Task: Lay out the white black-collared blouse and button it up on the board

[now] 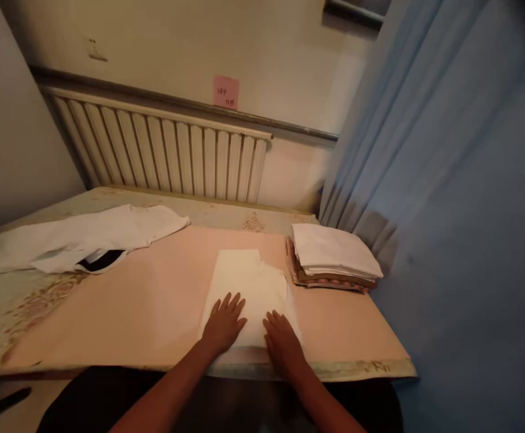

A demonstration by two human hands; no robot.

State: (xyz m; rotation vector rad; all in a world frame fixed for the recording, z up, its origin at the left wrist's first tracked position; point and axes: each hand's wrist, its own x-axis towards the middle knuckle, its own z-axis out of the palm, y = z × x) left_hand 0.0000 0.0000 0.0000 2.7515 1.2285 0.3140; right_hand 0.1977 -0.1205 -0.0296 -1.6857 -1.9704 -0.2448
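Observation:
A folded white cloth (249, 282) lies on the pinkish table top (154, 307) near the front edge. My left hand (224, 322) rests flat on its near left part, fingers spread. My right hand (284, 343) lies flat on its near right corner, fingers stretched out. Neither hand grips anything.
A stack of folded cloths (332, 255), white on top and patterned below, sits to the right of the cloth. Unfolded white garments (82, 237) lie at the back left. A radiator (163, 150) runs along the wall behind. A blue curtain (447, 180) hangs at the right.

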